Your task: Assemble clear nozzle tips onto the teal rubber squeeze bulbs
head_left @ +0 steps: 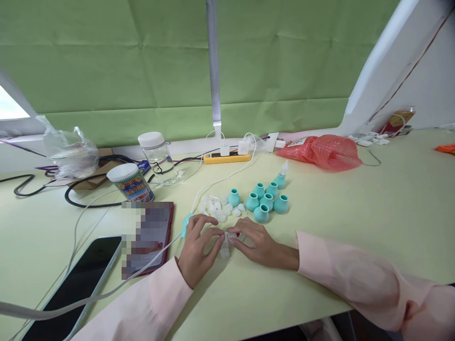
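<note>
My left hand pinches one end of a small clear plastic part between thumb and index finger. On its other end, my right hand closes thumb and fingers. Just below the fingertips is another translucent piece; whether it joins the held part I cannot tell. Behind my hands lies a loose pile of small translucent plastic pieces. Several teal rubber bulbs stand open-end up to the right of the pile. One bulb at the back carries a translucent tip. A teal item is partly hidden behind my left hand.
Two phones, one black-screened and one red-edged, lie at the left with a white cable crossing. Behind are a printed canister, a clear jar, a yellow power strip and red bubble wrap.
</note>
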